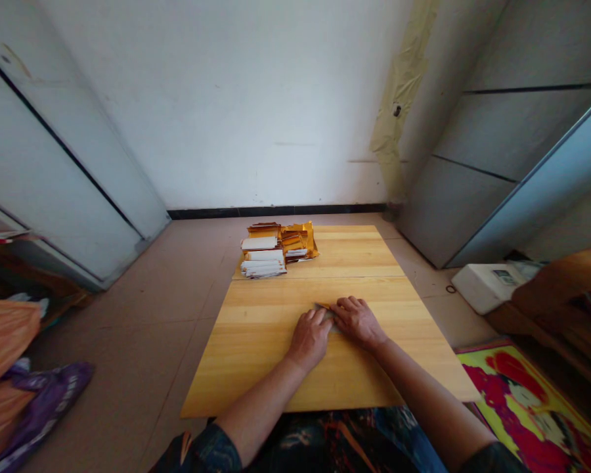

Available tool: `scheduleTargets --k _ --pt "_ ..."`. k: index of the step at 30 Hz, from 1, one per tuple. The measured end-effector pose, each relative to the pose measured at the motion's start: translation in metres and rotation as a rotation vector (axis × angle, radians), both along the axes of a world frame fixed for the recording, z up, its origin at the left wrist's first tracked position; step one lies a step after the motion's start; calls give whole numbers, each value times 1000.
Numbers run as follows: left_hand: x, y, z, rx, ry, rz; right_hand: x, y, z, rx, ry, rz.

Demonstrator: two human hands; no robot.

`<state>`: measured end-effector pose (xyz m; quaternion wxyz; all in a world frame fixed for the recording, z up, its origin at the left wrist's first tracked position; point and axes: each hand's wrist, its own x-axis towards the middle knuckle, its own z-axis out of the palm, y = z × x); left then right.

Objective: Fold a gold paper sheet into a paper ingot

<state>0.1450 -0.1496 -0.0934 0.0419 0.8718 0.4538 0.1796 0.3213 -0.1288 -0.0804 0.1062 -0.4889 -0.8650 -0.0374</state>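
Left hand (pixel 309 338), right hand (pixel 358 322) — both palm-down, fingers lying over folded gold-foil paper (pixel 325 313); firm grip or mere pressing, cannot tell. Paper sits between hands, mid-board on wooden board (pixel 256 335). Far end of board: stacked gold foil and white paper slips (pixel 278 248) — well apart from hands. Right of board: white plastic box (pixel 487 287), patterned rug (pixel 522 407).

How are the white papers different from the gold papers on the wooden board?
The white papers lie in tidy, flat stacks, but the gold papers sit in a looser, messier heap. The white papers look dull, and the gold papers look shiny. The white papers are nearer the person than the gold papers. Both lie together on the wooden board.
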Motion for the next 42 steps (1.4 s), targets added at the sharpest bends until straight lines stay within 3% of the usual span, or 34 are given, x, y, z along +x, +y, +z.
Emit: scheduleTargets --k 7,13,19,32,42 --pt "-5 -3 -3 101 -99 36 -4 -5 1 -16 -41 -21" --pt "-8 -2 -3 184 -43 -18 -8 -7 0 26 -47 -51" --pt "-8 -1 -8 62 20 46 -10 -11 4 -2 -63 -65" --pt "-6 0 12 -44 26 57 38 -24 -16 71 197 57" --pt "-4 28 11 9 109 -77 25 -32 -15 66 213 41"
